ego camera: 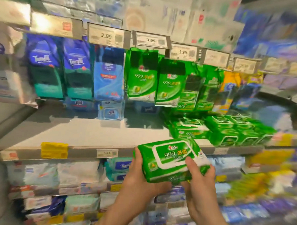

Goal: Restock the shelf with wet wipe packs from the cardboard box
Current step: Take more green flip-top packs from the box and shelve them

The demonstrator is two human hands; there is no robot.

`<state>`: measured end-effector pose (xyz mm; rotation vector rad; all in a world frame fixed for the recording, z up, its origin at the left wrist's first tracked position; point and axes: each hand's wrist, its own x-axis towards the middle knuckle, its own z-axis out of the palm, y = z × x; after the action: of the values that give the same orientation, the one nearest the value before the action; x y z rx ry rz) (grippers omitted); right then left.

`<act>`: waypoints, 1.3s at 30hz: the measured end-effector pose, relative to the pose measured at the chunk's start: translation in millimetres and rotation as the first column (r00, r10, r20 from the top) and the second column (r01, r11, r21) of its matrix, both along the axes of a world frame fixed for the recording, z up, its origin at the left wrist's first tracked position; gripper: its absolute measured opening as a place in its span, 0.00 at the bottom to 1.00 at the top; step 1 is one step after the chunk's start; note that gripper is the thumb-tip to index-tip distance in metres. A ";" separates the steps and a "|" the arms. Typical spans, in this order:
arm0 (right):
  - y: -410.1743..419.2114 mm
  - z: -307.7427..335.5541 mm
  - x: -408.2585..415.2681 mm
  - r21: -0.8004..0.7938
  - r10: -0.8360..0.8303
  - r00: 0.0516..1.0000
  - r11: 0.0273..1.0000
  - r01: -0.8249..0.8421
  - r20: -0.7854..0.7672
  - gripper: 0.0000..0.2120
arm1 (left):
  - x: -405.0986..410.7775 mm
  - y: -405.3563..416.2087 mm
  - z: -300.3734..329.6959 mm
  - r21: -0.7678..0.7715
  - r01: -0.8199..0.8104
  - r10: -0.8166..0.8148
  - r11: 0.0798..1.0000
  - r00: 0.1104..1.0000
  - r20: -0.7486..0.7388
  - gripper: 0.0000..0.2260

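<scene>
Green wet wipe pack (172, 160) held in both hands just in front of the shelf's (85, 135) front edge, lid side up, tilted a little, not yet resting on the board. Left hand (142, 176) wrapped round the pack's left end and cupped beneath it; right hand (200, 177) gripping the right end, thumb (191, 163) pressed on the top face by the white lid. No cardboard box in view. Stacked green packs (216, 132) already lying toward the shelf's right end, near its front edge; bare board along the middle and left of the shelf, with hanging green pouches (156, 78) close above, under the price tags (151, 40). Likely risks, judged from this: soft wrapping giving under the thumb, so lid popped or pack slipping if the grip loosens too soon; pack set down partly over the front edge, so tipping off onto the lower shelves; push too hard to the right, so the neat stack shoved crooked or a front pack knocked off; lift too high going in, so the hanging pouches bumped and set swinging or unhooked. Much blur at the sides, so exact gaps between the stacked packs hard to tell.
</scene>
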<state>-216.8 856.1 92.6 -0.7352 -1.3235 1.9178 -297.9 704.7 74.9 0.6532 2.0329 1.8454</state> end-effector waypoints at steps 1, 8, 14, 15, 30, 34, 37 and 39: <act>10.4 2.8 -5.8 0.014 -0.014 1.000 1.000 0.014 0.007 0.36 | -10.9 13.8 2.6 -0.007 0.041 -0.041 0.999 0.999 -0.015 0.64; 78.1 19.2 -57.3 0.068 -0.106 0.994 0.992 0.106 -0.005 0.33 | -95.0 100.3 17.0 0.108 0.191 -0.189 0.976 0.981 -0.034 0.44; 128.4 16.6 -89.9 0.035 -0.171 0.985 0.985 0.170 0.031 0.57 | -134.0 152.8 22.8 0.221 0.321 -0.317 0.921 0.947 -0.051 0.36; 136.7 17.3 -94.7 0.021 -0.167 0.985 0.986 0.167 0.031 0.55 | -136.4 160.2 24.8 0.217 0.320 -0.318 0.922 0.947 -0.046 0.33; 248.9 4.2 -152.7 -0.048 -0.007 1.000 0.999 0.008 0.016 0.39 | -160.4 237.5 54.1 -0.397 -0.122 0.067 0.910 0.987 -0.148 0.30; 254.5 14.0 -153.1 0.202 0.009 0.931 0.975 -0.088 0.364 0.48 | -160.4 244.8 50.6 -0.463 -0.188 0.078 0.866 0.966 -0.247 0.23; 257.1 16.2 -149.7 0.321 -0.049 0.931 0.944 -0.075 0.362 0.47 | -154.3 248.4 42.9 -0.397 -0.215 0.084 0.892 0.943 -0.322 0.10; 260.5 15.4 -151.1 0.396 -0.086 0.949 0.917 -0.044 0.303 0.46 | -153.2 251.5 32.9 -0.352 -0.239 0.098 0.905 0.923 -0.373 0.09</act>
<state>-367.9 1116.7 108.0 -0.8608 -1.8263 1.4759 -451.1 956.2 107.8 0.7431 2.6727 1.4035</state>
